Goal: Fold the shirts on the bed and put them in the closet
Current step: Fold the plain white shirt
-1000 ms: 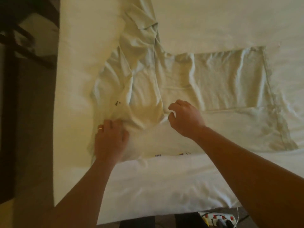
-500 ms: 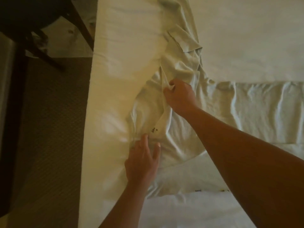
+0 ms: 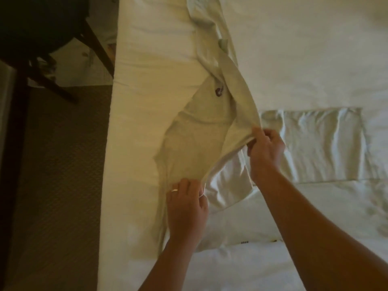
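Nearest the camera, the left hand [image 3: 185, 204], a ring on one finger, pinches the lower edge of the pale shirt [image 3: 189, 148] between thumb and curled fingers. Just beyond and to the right, the right hand [image 3: 265, 150] grips a raised fold of the same shirt, lifting it off the bed [image 3: 304, 59]. The shirt's body lies flat to the right, a sleeve trailing farther up. A dark chair [image 3: 31, 28] stands on the carpet beyond.

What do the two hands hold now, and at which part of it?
Both hold the pale shirt by one edge: the right hand pinches it lifted, the left hand grips it low on the bed.
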